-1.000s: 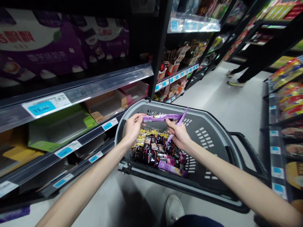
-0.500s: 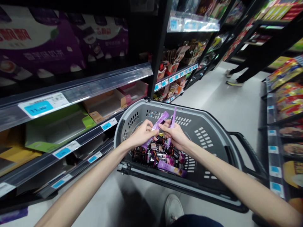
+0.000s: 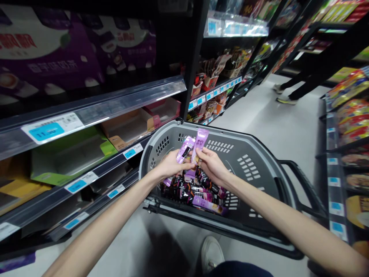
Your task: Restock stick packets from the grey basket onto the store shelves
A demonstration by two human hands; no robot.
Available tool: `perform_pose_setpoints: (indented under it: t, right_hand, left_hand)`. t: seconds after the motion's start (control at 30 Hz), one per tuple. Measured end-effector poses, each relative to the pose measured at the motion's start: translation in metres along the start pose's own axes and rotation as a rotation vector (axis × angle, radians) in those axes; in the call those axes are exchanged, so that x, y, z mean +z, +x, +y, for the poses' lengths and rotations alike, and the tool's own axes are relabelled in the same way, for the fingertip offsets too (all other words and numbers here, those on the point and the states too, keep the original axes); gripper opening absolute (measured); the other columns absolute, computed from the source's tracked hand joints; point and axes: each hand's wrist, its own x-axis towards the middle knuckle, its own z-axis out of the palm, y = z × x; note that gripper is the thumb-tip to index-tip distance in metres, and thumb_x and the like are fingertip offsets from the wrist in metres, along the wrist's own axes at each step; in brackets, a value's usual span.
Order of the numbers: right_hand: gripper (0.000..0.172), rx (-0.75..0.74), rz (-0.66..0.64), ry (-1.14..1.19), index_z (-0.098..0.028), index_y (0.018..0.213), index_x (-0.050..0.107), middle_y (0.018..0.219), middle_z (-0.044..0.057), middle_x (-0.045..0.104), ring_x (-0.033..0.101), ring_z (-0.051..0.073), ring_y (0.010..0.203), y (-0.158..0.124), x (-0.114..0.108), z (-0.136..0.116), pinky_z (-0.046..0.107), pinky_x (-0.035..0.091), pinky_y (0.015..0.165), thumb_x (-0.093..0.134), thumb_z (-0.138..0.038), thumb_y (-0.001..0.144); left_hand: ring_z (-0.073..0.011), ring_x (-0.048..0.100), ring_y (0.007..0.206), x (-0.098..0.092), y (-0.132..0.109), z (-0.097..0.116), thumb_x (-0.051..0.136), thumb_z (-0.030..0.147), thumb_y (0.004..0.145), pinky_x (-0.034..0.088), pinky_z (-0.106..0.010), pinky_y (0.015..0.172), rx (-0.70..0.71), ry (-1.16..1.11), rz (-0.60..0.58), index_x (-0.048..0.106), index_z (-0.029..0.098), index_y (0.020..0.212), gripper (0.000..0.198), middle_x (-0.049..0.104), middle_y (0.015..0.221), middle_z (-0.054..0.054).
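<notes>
Over a grey shopping basket (image 3: 253,148), my left hand (image 3: 173,164) is closed on a purple stick sachet (image 3: 185,149) with a printed white and dark label. Beside it my right hand (image 3: 211,163) grips another purple stick sachet (image 3: 200,139), its printed front facing me. The two hands nearly meet, and the lower ends of both sachets are partly hidden by fingers. Beneath them, a heap of dark, shiny wrapped packets (image 3: 184,192) lies in the basket, with a loose purple sachet (image 3: 208,204) on its near side.
Shelves with a green carton (image 3: 72,154) and purple boxes (image 3: 127,46) stand on the left. A person's dark-clad legs (image 3: 305,84) are in the aisle ahead. Packaged goods (image 3: 353,119) line the right side. My shoe (image 3: 211,254) is just below the basket.
The right hand's sachet has turned from edge-on to face-on and shifted left against the other one. The left hand's sachet has turned and moved slightly left. The basket stays put.
</notes>
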Motion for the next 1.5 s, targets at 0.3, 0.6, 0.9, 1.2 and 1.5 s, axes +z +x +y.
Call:
perform_pose_setpoints:
  t: [0.3,0.6,0.9,1.2,1.5]
  right_hand:
    - [0.021,-0.048,0.024,-0.046,-0.022,0.091,0.076,0.092,0.004,0.072,0.065,0.018,0.082,-0.001,-0.001,-0.002,0.031,0.053,0.076,0.078,-0.043,0.084]
    - [0.022,-0.101,0.143,-0.043,-0.022,0.085,0.077,0.091,0.003,0.073,0.063,0.017,0.083,0.006,-0.008,-0.007,0.027,0.051,0.073,0.080,-0.043,0.081]
    - [0.021,-0.102,0.175,-0.044,-0.022,0.084,0.078,0.092,0.003,0.072,0.061,0.017,0.082,0.007,-0.010,-0.007,0.026,0.048,0.068,0.082,-0.043,0.079]
    - [0.012,-0.044,0.014,0.034,-0.025,0.097,0.074,0.106,0.002,0.072,0.062,0.019,0.093,0.006,-0.012,-0.013,0.028,0.049,0.070,0.072,-0.031,0.087]
    - [0.023,0.018,-0.202,0.175,-0.026,0.105,0.069,0.113,0.002,0.070,0.063,0.021,0.099,0.012,-0.019,-0.019,0.037,0.054,0.082,0.065,-0.018,0.084]
  left_hand:
    - [-0.0120,0.058,0.062,-0.003,0.000,-0.001,0.083,0.025,0.064,0.045,-0.024,0.059,-0.009,0.007,-0.021,0.064,0.015,0.104,0.046,0.068,0.079,-0.001]
    - [-0.0091,0.053,0.064,-0.002,0.003,-0.001,0.084,0.017,0.058,0.045,-0.026,0.068,-0.041,0.012,0.002,0.060,0.012,0.098,0.047,0.061,0.074,0.003]
    - [-0.0086,0.052,0.063,-0.001,0.005,-0.002,0.083,0.018,0.059,0.043,-0.025,0.066,-0.044,0.004,-0.002,0.059,0.012,0.102,0.049,0.059,0.073,0.004]
    - [-0.0099,0.053,0.066,0.000,0.004,-0.002,0.079,0.014,0.062,0.043,-0.025,0.067,-0.049,0.006,0.007,0.058,0.012,0.104,0.047,0.060,0.074,0.004]
    - [-0.0040,0.042,0.051,-0.002,-0.004,0.009,0.079,0.020,0.071,0.032,-0.019,0.048,-0.088,-0.127,-0.070,0.060,0.013,0.105,0.039,0.058,0.072,0.005]
